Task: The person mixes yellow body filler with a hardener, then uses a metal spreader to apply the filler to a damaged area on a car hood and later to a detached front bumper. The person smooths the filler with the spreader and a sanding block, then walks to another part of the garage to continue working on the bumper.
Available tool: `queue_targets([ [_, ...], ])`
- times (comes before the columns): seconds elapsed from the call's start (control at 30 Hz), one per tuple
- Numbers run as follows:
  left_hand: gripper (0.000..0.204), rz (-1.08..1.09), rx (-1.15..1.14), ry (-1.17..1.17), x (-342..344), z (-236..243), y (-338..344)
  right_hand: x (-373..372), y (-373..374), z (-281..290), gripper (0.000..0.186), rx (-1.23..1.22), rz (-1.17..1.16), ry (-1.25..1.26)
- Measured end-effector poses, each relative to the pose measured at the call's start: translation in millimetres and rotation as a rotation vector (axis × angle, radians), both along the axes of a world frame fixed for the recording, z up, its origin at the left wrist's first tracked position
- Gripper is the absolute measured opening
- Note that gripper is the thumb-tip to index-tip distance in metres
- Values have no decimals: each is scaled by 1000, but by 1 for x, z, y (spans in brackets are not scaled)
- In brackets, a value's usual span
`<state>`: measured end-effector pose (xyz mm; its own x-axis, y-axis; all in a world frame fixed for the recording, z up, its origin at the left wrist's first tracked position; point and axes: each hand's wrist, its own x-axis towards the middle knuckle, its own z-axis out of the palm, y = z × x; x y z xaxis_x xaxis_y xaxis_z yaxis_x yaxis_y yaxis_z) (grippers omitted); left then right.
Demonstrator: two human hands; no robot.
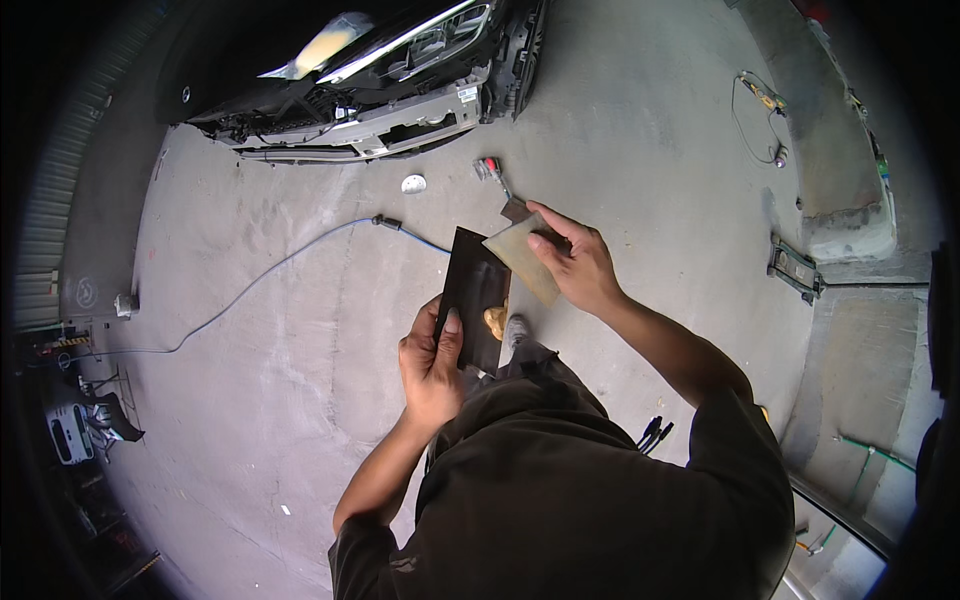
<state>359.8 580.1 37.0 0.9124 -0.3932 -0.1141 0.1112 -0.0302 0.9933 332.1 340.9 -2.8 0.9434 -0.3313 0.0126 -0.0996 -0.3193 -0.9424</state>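
My left hand (430,365) grips a dark rectangular board (465,280), thumb on its face. A lump of yellowish-beige paste (495,321) sits on the board's right part. My right hand (575,255) holds a thin beige, flexible-looking spreader (515,247) between thumb and fingers, its left corner touching or overlapping the board's upper right edge; which, I cannot tell. A small dark flat piece (514,210) shows behind the right fingertips; whether I hold it is unclear.
A black car (390,50) with exposed front stands ahead. On the floor lie a red-and-grey tool (490,168), a white disc (413,184) and a blue hose (240,298). A floor jack (795,268) and a cabled yellow tool (760,95) are right; a loose panel (72,435) is left.
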Motion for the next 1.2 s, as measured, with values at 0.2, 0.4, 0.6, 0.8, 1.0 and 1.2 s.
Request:
queue_targets([
  [0.2,31,-20,295,10,0,-6,-47,-40,3,-31,40,12,34,-71],
  [0.4,31,-12,239,-10,15,-24,-63,-69,-21,-22,37,120,142,-42],
  [0.6,18,37,-74,194,-6,-30,-81,-69,-22,10,15,84,-54,-551],
  [0.8,22,86,-540,599,-22,-12,-82,-54,-6,12,34,-400,191,-789],
  [1.0,21,127,-438,674,-27,7,-65,-50,-38,-3,29,-456,343,-758],
  [1.2,26,69,-564,682,-24,4,-51,-35,-53,-13,29,-636,438,-789],
])
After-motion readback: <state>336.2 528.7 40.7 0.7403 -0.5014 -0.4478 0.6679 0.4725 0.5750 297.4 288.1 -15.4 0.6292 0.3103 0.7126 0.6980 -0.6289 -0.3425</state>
